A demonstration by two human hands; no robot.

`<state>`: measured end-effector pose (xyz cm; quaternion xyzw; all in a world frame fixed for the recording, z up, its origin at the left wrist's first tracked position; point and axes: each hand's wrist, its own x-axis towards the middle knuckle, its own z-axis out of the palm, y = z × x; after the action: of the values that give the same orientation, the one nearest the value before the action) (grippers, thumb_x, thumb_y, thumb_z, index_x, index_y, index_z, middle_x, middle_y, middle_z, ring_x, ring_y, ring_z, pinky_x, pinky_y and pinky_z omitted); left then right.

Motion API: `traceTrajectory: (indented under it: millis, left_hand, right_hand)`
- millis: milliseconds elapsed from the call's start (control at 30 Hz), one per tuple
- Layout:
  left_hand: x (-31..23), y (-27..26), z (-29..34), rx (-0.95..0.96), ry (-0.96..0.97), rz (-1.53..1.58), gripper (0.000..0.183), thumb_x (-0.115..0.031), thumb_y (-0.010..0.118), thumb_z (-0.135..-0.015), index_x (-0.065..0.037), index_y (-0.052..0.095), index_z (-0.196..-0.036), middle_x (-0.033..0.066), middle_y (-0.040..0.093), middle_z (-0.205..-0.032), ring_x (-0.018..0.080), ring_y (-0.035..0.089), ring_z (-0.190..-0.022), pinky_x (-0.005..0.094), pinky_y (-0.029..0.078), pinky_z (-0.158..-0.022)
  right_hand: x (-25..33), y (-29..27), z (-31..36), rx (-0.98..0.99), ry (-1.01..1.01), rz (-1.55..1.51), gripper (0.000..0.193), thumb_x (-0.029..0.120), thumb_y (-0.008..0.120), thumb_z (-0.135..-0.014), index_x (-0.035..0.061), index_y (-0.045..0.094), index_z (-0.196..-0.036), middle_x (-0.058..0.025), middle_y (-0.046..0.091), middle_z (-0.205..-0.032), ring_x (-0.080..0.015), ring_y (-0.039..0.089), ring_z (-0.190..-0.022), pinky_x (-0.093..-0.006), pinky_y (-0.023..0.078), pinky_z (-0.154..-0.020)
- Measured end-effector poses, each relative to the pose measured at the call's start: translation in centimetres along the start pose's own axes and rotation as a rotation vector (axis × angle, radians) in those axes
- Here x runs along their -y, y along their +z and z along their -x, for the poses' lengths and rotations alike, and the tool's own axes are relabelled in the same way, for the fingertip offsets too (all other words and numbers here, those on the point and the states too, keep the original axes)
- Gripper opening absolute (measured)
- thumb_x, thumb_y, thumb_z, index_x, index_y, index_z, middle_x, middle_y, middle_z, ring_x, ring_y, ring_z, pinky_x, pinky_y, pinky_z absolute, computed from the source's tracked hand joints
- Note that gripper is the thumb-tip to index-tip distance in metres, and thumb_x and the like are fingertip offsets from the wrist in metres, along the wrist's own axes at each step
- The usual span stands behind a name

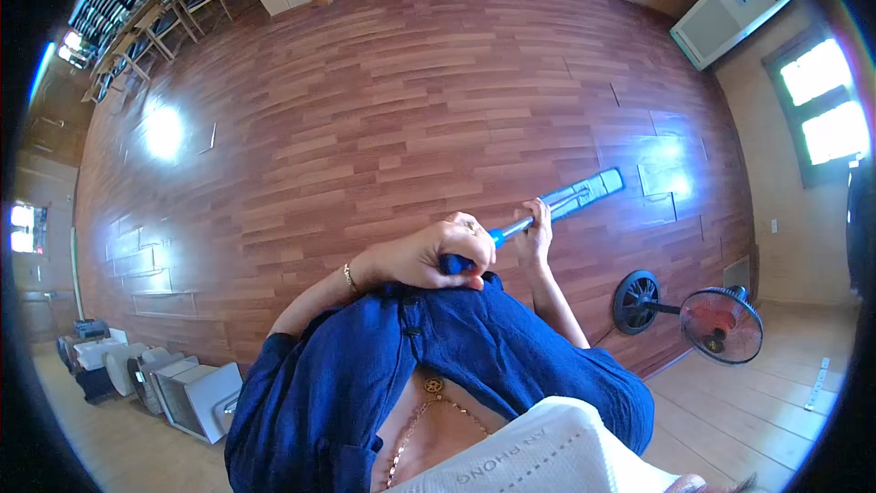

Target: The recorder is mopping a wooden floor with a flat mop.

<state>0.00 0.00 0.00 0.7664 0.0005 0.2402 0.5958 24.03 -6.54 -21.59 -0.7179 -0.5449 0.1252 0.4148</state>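
I hold a flat mop by its pole, which slants from my waist away to the right. My left hand point(456, 251) is wrapped round the dark blue grip at the pole's upper end, with a gold bracelet point(349, 277) on that wrist. Farther down, my right hand point(536, 233) closes round the metal part of the pole. Beyond it lies the long, narrow light-blue mop head point(589, 192), over the wooden floor point(392, 119). Whether the head touches the floor I cannot tell.
A standing fan point(721, 324) with a round black base is at the right. An air conditioner point(735, 9) stands at the far right by a window point(821, 100). Chairs and a long table point(164, 0) line the far left. Stacked appliances point(182, 388) sit at the near left.
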Motion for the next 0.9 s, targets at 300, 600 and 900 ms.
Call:
traceTrajectory:
  millis: [300,600,900]
  left_hand:
    - [0.1,-0.4,-2.1,0.013,-0.049,-0.118,0.021,-0.005,0.074,-0.075,-0.014,0.055,-0.076,-0.0023,0.061,-0.089,0.0144,0.058,-0.099,0.0448,0.022,-0.103]
    - [3.1,2.0,-2.5,-0.316,-0.039,-0.427,0.023,-0.009,0.074,-0.076,-0.014,0.051,-0.078,-0.0041,0.056,-0.08,0.014,0.056,-0.084,0.0458,0.024,-0.1]
    - [3.0,0.2,-1.6,-0.536,-0.007,-0.822,0.019,-0.014,0.073,-0.075,-0.013,0.054,-0.076,0.0024,0.06,-0.077,0.0228,0.059,-0.081,0.0464,0.032,-0.093]
  right_hand:
    - [-1.0,1.1,-3.8,-0.112,-0.024,-0.147,0.017,-0.001,0.06,-0.079,0.0096,0.059,-0.092,-0.0082,0.062,-0.098,-0.0333,0.053,-0.113,-0.0467,0.034,-0.105]
    - [-1.5,6.3,-10.5,0.041,-0.114,-0.163,0.036,-0.001,0.066,-0.076,0.0123,0.057,-0.108,-0.011,0.059,-0.105,-0.0311,0.05,-0.113,-0.0401,0.047,-0.092]
    - [9.3,7.3,-11.4,0.46,0.901,-1.438,0.023,0.004,0.063,-0.084,0.0114,0.057,-0.106,-0.0042,0.051,-0.089,-0.0226,0.061,-0.078,-0.0354,0.054,-0.072]
